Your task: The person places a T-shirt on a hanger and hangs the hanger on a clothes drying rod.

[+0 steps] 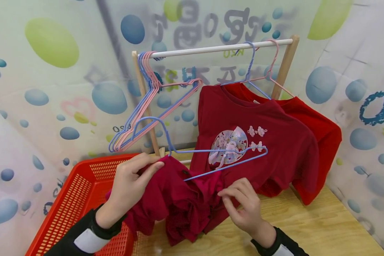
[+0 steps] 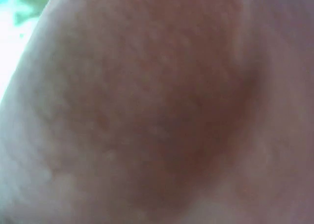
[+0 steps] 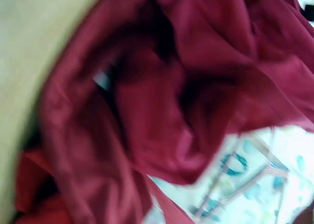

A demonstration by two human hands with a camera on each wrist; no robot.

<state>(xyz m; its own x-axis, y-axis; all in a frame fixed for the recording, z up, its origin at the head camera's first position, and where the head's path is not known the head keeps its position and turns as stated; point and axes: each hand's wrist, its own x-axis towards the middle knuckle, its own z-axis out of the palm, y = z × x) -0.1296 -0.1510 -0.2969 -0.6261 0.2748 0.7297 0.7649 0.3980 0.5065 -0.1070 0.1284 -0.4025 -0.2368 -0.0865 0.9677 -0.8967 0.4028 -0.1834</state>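
A crumpled dark red shirt (image 1: 185,199) hangs between my two hands; its folds fill most of the right wrist view. A blue hanger (image 1: 208,150) is partly inside it: its left part is hidden by cloth, while its right arm sticks out. My left hand (image 1: 129,183) pinches the shirt's upper edge between thumb and fingers, just beside the hanger's neck. On the other side, my right hand (image 1: 244,206) has its bent fingertips at the shirt's edge and appears to pinch the cloth. Blurred skin covers nearly all of the left wrist view.
Behind stands a rack with a white rail (image 1: 192,51). Several blue and pink hangers (image 1: 150,92) are bunched at its left. A dark red printed shirt (image 1: 262,117) and a brighter red garment (image 1: 320,124) hang at right. A red basket (image 1: 60,202) stands left on the wooden table (image 1: 326,227).
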